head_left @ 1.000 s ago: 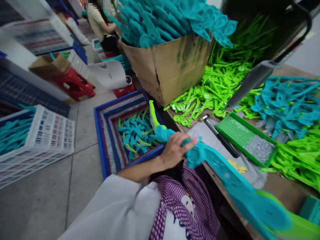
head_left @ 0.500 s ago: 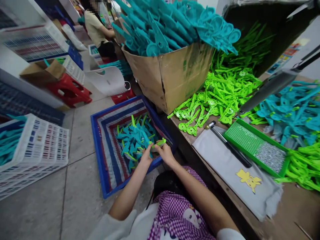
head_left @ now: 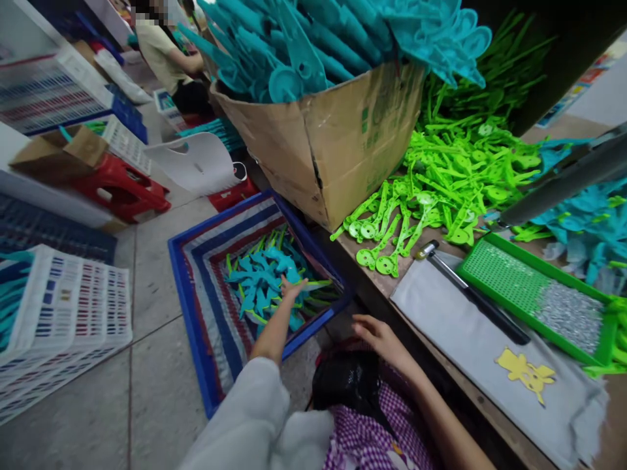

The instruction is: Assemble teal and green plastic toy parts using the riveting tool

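Over the blue-rimmed crate [head_left: 189, 346] with its striped lining, my left hand [head_left: 292, 287] reaches in among teal and green plastic parts [head_left: 257, 277]. Its fingers are spread, and a green-edged piece lies beside them; no grip on it shows. My right hand [head_left: 375, 331] is outside the crate's near right corner, above my lap, with fingers apart and nothing in them. On the bench, bright green parts [head_left: 386, 225] lie in a heap near the cardboard box.
A cardboard box [head_left: 362, 137] full of teal parts stands on the bench. Right of it are a hammer [head_left: 475, 297], a grey cloth [head_left: 441, 320] and a green tray [head_left: 529, 274] of small metal pieces. A white basket [head_left: 83, 300] stands left; a person [head_left: 164, 55] sits behind.
My hands, which were together at a green and teal piece, have parted. The left has moved down into the crate; the right has drawn back empty toward my lap. The view has shifted.
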{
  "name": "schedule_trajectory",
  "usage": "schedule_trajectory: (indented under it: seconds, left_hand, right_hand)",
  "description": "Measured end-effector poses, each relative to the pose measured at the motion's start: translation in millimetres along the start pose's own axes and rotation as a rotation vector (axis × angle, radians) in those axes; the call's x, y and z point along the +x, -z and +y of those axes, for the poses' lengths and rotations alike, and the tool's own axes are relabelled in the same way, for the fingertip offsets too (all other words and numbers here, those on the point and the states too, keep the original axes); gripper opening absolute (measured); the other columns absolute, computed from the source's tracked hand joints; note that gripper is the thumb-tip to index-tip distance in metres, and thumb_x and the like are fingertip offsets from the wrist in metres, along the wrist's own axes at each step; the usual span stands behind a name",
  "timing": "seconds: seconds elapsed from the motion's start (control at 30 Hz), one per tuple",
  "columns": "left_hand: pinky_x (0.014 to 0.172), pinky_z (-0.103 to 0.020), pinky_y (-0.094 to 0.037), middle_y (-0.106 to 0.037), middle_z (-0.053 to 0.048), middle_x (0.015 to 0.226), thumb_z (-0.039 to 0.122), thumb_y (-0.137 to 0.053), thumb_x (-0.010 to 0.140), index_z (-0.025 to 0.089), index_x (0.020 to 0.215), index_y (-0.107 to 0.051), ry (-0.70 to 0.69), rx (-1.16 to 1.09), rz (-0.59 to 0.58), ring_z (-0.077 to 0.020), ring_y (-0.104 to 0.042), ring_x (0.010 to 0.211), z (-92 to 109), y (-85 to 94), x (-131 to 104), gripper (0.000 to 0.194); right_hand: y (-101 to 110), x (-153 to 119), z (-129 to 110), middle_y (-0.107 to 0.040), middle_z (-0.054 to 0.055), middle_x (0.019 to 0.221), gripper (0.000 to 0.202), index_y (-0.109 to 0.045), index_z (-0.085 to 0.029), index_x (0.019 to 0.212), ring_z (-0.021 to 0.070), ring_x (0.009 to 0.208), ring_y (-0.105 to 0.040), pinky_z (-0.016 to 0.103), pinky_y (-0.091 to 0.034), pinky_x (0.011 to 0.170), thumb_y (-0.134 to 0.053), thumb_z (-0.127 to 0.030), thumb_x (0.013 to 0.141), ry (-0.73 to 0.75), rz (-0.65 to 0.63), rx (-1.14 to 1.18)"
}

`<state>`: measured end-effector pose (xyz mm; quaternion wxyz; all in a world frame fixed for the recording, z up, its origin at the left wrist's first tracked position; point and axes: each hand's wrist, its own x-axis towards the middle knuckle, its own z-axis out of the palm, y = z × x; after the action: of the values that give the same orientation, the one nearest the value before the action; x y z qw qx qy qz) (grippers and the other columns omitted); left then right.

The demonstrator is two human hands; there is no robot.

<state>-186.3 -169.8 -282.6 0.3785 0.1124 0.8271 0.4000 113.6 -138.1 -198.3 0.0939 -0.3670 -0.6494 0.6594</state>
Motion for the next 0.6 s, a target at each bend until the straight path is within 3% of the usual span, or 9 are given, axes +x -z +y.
schedule_trajectory:
  seconds: [0.1, 0.17, 0.3, 0.4, 0.5, 0.6]
  left_hand:
    - [0.100, -0.057, -0.032, -0.036, -0.024, 0.138, 0.045, -0.077, 0.060, 0.016, 0.117, -0.044, 0.060, 0.106, 0.130, -0.0423, -0.018, 0.140, -4, -14.0, 15, 0.072]
    - [0.100, -0.059, -0.031, -0.036, -0.023, 0.138, 0.040, -0.076, 0.063, 0.017, 0.111, -0.047, 0.058, 0.145, 0.171, -0.0441, -0.016, 0.140, -10, -19.8, 13, 0.061]
    - [0.101, -0.059, -0.029, -0.041, -0.023, 0.132, 0.027, -0.071, 0.068, 0.016, 0.107, -0.048, -0.020, 0.171, 0.199, -0.0450, -0.020, 0.138, -21, -23.9, -9, 0.046]
    - [0.104, -0.057, -0.029, -0.044, -0.020, 0.127, 0.021, -0.067, 0.070, 0.016, 0.106, -0.048, -0.142, 0.165, 0.200, -0.0417, -0.023, 0.137, -16, -24.0, -29, 0.041]
    - [0.108, -0.047, -0.033, -0.045, -0.015, 0.128, 0.022, -0.063, 0.076, 0.019, 0.110, -0.049, -0.327, 0.141, 0.180, -0.0331, -0.033, 0.134, 17, -24.5, -51, 0.037]
    - [0.102, -0.040, -0.043, -0.046, -0.012, 0.129, 0.030, -0.059, 0.083, 0.021, 0.118, -0.051, -0.726, 0.058, 0.141, -0.0251, -0.055, 0.113, 84, -26.4, -90, 0.037]
  right_hand:
    - [-1, -2, 3, -0.069, 0.010, 0.114, 0.056, -0.064, -0.020, 0.119, 0.0274, 0.104, -0.064, 0.044, -0.048, 0.095, -0.055, -0.060, 0.081, -0.031, -0.006, -0.009]
    - [-2, -2, 3, -0.068, 0.010, 0.117, 0.054, -0.064, -0.019, 0.117, 0.0272, 0.107, -0.063, 0.044, -0.046, 0.097, -0.054, -0.059, 0.082, -0.028, -0.001, -0.024]
    - [4, -14, -5, -0.068, 0.011, 0.117, 0.050, -0.064, -0.019, 0.120, 0.0269, 0.107, -0.064, 0.043, -0.047, 0.096, -0.050, -0.054, 0.087, -0.008, -0.028, -0.096]
    - [15, -48, -28, -0.066, 0.010, 0.122, 0.047, -0.062, -0.020, 0.123, 0.0275, 0.113, -0.061, 0.042, -0.044, 0.100, -0.048, -0.050, 0.089, 0.007, -0.006, -0.206]
    - [26, -86, -62, -0.065, 0.007, 0.124, 0.044, -0.062, -0.024, 0.123, 0.0259, 0.116, -0.059, 0.040, -0.043, 0.102, -0.047, -0.049, 0.091, 0.012, -0.012, -0.233]
    - [35, -101, -88, -0.068, 0.003, 0.117, 0.040, -0.062, -0.029, 0.123, 0.0228, 0.110, -0.062, 0.036, -0.045, 0.098, -0.047, -0.049, 0.091, 0.118, -0.072, -0.179]
